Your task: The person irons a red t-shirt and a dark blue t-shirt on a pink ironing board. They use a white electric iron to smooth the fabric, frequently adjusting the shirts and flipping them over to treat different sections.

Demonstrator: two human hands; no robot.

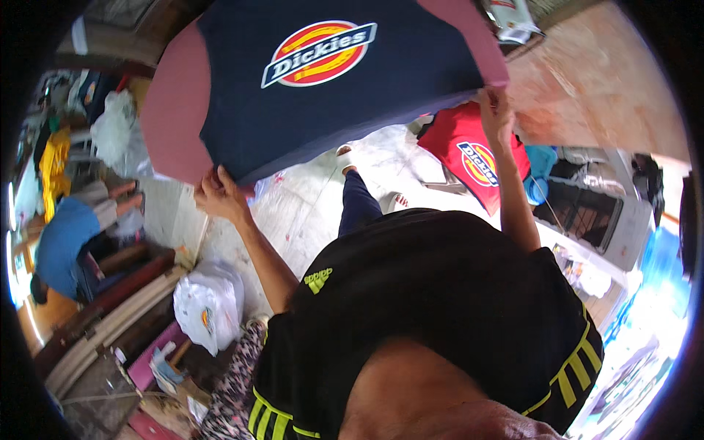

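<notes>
Shirt [330,81] of navy cloth with dull pink sleeves is held spread across the upper middle of the frame, its long axis running from lower left to upper right. The lower hem is pinched at both ends: the left hand [220,194] at centre left has its fingers clenched on one corner, the right hand [495,114] at upper right grips the other. Both hands sit just below the cloth, equally near. A red shirt [477,165] lies behind the right forearm, partly covered. The collar is cut off by the top edge, and the fingertips are hidden behind the cloth. A white plastic bag [209,304] rests at lower left.
</notes>
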